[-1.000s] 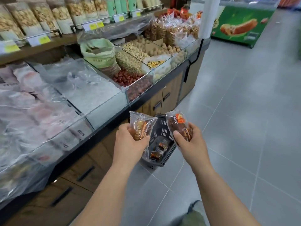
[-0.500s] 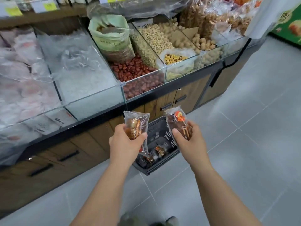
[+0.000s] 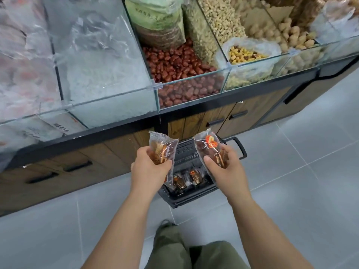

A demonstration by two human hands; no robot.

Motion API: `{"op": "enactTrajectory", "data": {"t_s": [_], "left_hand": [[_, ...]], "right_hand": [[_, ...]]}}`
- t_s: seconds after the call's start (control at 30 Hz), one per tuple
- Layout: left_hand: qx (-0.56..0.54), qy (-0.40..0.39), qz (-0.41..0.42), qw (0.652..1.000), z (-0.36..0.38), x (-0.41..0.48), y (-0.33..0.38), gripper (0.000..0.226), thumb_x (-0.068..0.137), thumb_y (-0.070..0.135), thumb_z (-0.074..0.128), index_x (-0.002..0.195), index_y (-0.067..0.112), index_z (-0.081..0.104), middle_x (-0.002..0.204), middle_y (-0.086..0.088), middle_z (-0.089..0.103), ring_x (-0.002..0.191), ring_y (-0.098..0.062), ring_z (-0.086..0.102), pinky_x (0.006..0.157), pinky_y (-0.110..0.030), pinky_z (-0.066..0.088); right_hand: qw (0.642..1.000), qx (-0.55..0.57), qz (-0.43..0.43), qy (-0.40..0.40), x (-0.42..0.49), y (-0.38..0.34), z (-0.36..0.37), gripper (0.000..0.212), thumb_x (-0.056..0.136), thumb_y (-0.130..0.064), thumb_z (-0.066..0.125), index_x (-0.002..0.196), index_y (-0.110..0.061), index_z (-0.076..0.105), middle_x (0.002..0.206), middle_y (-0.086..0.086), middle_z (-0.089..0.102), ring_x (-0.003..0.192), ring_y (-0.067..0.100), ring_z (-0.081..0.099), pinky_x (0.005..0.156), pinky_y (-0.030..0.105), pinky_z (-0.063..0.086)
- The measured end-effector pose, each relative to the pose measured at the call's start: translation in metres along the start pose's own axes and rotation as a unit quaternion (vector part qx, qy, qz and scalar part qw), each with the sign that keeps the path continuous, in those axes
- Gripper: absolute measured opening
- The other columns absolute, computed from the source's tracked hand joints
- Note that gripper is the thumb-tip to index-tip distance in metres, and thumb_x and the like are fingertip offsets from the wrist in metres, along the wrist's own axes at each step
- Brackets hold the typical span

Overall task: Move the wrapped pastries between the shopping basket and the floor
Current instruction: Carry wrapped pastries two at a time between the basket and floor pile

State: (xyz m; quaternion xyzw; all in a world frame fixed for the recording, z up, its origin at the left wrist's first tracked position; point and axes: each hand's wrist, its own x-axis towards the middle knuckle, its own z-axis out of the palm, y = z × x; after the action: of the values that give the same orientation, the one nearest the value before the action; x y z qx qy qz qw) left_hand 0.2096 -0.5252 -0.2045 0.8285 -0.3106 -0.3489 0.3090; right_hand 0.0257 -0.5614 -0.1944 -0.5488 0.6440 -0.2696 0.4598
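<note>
Both hands hold 1 wrapped pastry each, left hand (image 3: pixel 150 169) and right hand (image 3: pixel 226 169), above the black shopping basket (image 3: pixel 191 199) on the floor (image 3: pixel 291 191), which holds 2 more pastries (image 3: pixel 187 180).

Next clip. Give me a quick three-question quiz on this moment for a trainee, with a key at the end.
1. True or false: the left hand holds nothing.
2. The right hand grips: A) a cabinet handle; B) an orange-labelled pastry; C) nothing.
3. Fill in: the shopping basket, with more pastries inside, stands on the ___.
Key: 1 false, it grips a wrapped pastry; 2 B; 3 floor.
</note>
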Motion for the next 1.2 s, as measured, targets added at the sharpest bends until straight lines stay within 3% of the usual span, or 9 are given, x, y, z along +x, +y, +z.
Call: {"op": "enactTrajectory", "data": {"t_s": [0.17, 0.3, 0.47, 0.63, 0.73, 0.83, 0.97, 1.07, 1.2], "left_hand": [[-0.026, 0.0, -0.036, 0.999, 0.018, 0.023, -0.008, 0.064, 0.074, 0.024, 0.078, 0.128, 0.018, 0.042, 0.107, 0.008, 0.052, 0.105, -0.015, 0.052, 0.08, -0.028, 0.043], [-0.036, 0.0, -0.059, 0.998, 0.044, 0.041, -0.017, 0.064, 0.074, 0.029, 0.079, 0.126, 0.017, 0.042, 0.103, 0.011, 0.051, 0.095, -0.01, 0.05, 0.078, -0.026, 0.039], [-0.02, 0.003, -0.092, 0.996, 0.09, 0.069, -0.043, 0.066, 0.074, 0.03, 0.079, 0.127, 0.019, 0.044, 0.114, 0.006, 0.059, 0.098, -0.013, 0.056, 0.084, -0.029, 0.047], [-0.008, 0.013, -0.142, 0.99, 0.144, 0.101, -0.089, 0.064, 0.071, 0.032, 0.08, 0.124, 0.019, 0.045, 0.108, 0.001, 0.064, 0.102, -0.021, 0.06, 0.087, -0.033, 0.05], [-0.001, -0.009, -0.177, 0.984, 0.178, 0.123, -0.122, 0.056, 0.075, 0.033, 0.077, 0.12, 0.02, 0.046, 0.103, 0.006, 0.059, 0.099, -0.018, 0.058, 0.087, -0.03, 0.047], [0.024, -0.023, -0.171, 0.985, 0.214, 0.144, -0.161, 0.047, 0.077, 0.032, 0.075, 0.115, 0.019, 0.05, 0.101, 0.006, 0.058, 0.097, -0.016, 0.058, 0.093, -0.035, 0.047], [0.031, -0.044, -0.226, 0.973, 0.262, 0.168, -0.22, 0.047, 0.075, 0.038, 0.075, 0.109, 0.018, 0.049, 0.093, 0.004, 0.061, 0.091, -0.02, 0.061, 0.085, -0.037, 0.052], [0.048, -0.051, -0.239, 0.968, 0.294, 0.179, -0.259, 0.05, 0.075, 0.038, 0.075, 0.109, 0.016, 0.046, 0.095, -0.002, 0.063, 0.091, -0.025, 0.062, 0.079, -0.037, 0.052], [0.069, -0.038, -0.245, 0.966, 0.325, 0.196, -0.298, 0.056, 0.075, 0.037, 0.075, 0.116, 0.012, 0.045, 0.103, -0.007, 0.063, 0.096, -0.026, 0.06, 0.08, -0.04, 0.053]], "right_hand": [[0.999, 0.003, 0.016, -0.03, 0.027, 0.01, 0.009, 0.032, 0.081, -0.028, 0.07, 0.096, -0.046, 0.048, 0.099, -0.019, 0.061, 0.087, -0.005, 0.059, 0.072, 0.016, 0.046], [0.998, -0.009, 0.04, -0.048, 0.053, 0.03, 0.017, 0.035, 0.077, -0.025, 0.074, 0.092, -0.042, 0.049, 0.096, -0.016, 0.061, 0.086, -0.003, 0.059, 0.073, 0.018, 0.045], [0.994, -0.018, 0.073, -0.085, 0.089, 0.069, 0.036, 0.038, 0.079, -0.025, 0.074, 0.106, -0.035, 0.049, 0.096, -0.015, 0.061, 0.085, -0.005, 0.058, 0.068, 0.01, 0.041], [0.987, -0.051, 0.104, -0.116, 0.127, 0.13, 0.068, 0.041, 0.082, -0.03, 0.071, 0.114, -0.031, 0.045, 0.097, -0.019, 0.058, 0.086, -0.006, 0.056, 0.067, 0.009, 0.039], [0.978, -0.079, 0.135, -0.137, 0.153, 0.176, 0.093, 0.038, 0.084, -0.032, 0.069, 0.108, -0.034, 0.04, 0.096, -0.016, 0.06, 0.083, 0.003, 0.06, 0.075, 0.02, 0.047], [0.958, -0.14, 0.175, -0.178, 0.178, 0.226, 0.117, 0.04, 0.084, -0.036, 0.068, 0.109, -0.031, 0.037, 0.096, -0.01, 0.056, 0.083, 0.009, 0.058, 0.081, 0.024, 0.043], [0.92, -0.262, 0.215, -0.197, 0.207, 0.3, 0.149, 0.058, 0.081, -0.049, 0.065, 0.126, -0.022, 0.04, 0.12, 0.003, 0.059, 0.115, 0.028, 0.052, 0.098, 0.037, 0.042], [0.9, -0.294, 0.238, -0.215, 0.222, 0.34, 0.17, 0.063, 0.083, -0.05, 0.062, 0.13, -0.016, 0.036, 0.127, 0.008, 0.055, 0.12, 0.032, 0.048, 0.1, 0.038, 0.04], [0.892, -0.303, 0.244, -0.228, 0.236, 0.382, 0.199, 0.06, 0.083, -0.051, 0.062, 0.123, -0.014, 0.038, 0.121, 0.009, 0.058, 0.112, 0.03, 0.054, 0.098, 0.041, 0.045]]}}
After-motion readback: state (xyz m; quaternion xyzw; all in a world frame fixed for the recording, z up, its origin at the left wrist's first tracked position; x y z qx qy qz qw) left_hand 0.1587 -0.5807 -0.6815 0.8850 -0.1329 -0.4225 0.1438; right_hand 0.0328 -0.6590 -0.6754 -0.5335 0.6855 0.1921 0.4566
